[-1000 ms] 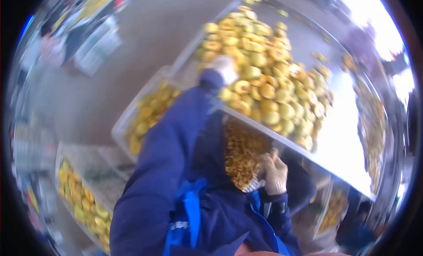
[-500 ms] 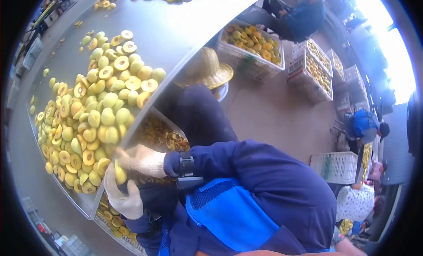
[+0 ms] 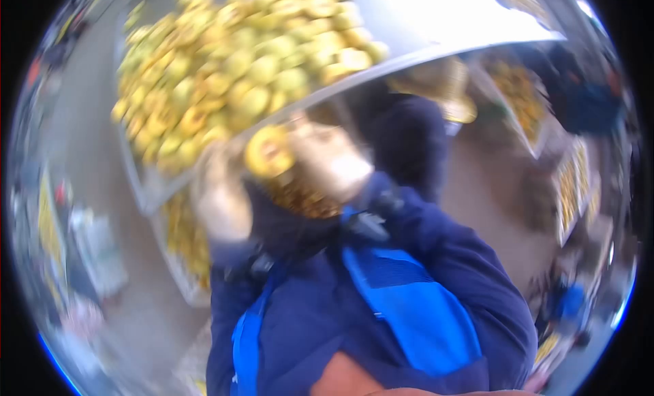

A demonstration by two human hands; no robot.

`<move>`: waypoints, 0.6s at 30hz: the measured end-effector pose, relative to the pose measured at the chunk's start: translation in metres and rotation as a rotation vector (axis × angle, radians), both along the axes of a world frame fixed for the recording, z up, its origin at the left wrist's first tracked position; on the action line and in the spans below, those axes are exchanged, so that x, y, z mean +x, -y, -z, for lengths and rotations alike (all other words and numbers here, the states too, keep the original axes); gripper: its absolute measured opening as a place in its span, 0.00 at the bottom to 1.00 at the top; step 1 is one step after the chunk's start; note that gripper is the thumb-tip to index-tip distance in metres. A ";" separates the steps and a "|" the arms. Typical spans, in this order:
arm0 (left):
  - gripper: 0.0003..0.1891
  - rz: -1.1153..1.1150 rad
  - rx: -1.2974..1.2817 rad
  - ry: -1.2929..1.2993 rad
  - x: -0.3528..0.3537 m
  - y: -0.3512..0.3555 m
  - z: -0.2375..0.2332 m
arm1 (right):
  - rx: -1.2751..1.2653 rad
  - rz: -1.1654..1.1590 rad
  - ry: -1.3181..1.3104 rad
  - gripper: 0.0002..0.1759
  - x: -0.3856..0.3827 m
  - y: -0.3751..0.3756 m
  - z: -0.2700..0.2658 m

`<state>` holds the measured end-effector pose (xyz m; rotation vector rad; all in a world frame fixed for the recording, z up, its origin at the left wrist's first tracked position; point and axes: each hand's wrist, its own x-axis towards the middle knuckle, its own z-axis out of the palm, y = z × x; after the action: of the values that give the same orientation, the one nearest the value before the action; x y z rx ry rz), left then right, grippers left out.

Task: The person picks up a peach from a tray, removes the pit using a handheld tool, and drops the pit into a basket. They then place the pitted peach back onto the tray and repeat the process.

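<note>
Just off the surface's near edge, between left hand (image 3: 223, 195) and right hand (image 3: 332, 159), one cut fruit half (image 3: 270, 151), yellow, cut face toward the camera. It sits right by the right hand's fingers; left hand just beside it, fingers up. Blurry, so cannot tell which grip is clamped on it, or whether either is together or apart.

Under the hands, brown pieces (image 3: 310, 202), partly hidden by the right hand. Surface (image 3: 436, 25) beyond: metal, raised rim (image 3: 402, 64) along the near edge, standing between the hands and a big pile of fruit halves (image 3: 231, 76). Pile fills the left part, runs back from the near edge; bare metal to its right.

Below the surface's near left corner, crate (image 3: 180, 273) with yellow pieces, left of the left hand. Right of the right hand, dark trouser leg (image 3: 412, 144) blocks the space under the near edge. Straw hat (image 3: 455, 89) past it, partly behind the leg.

Farther right on the floor (image 3: 487, 192), crate of fruit (image 3: 521, 100), then more filled crates (image 3: 571, 185). Person in dark clothing (image 3: 582, 89) near the surface's far right end; another in blue (image 3: 571, 301) lower right. Pale crate (image 3: 101, 253), blurred, well apart at left.
</note>
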<state>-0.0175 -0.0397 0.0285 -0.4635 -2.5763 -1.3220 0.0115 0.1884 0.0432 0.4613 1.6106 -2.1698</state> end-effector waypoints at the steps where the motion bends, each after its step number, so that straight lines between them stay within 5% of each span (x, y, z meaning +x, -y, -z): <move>1: 0.17 -0.010 -0.048 0.047 -0.003 -0.004 -0.004 | -0.077 -0.011 -0.039 0.23 0.000 -0.001 0.018; 2: 0.19 0.010 -0.022 0.142 -0.007 -0.010 -0.003 | -0.047 0.015 -0.171 0.21 -0.004 0.003 0.033; 4: 0.26 0.128 0.506 0.566 -0.010 -0.008 0.020 | 0.066 0.012 -0.330 0.20 -0.013 0.012 0.043; 13: 0.28 0.227 0.664 0.569 0.006 -0.016 0.017 | 0.277 0.017 -0.239 0.19 -0.023 0.008 0.028; 16: 0.23 0.125 0.602 0.709 -0.003 -0.008 0.017 | 0.510 -0.177 -0.506 0.19 -0.034 0.009 0.023; 18: 0.19 0.060 0.616 0.745 -0.009 -0.010 0.023 | 0.795 -0.047 -0.633 0.18 -0.034 0.015 0.032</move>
<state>-0.0266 -0.0298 0.0053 0.0968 -2.4115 -2.5597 -0.0225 0.1732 0.0116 -0.0925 2.7913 -1.6305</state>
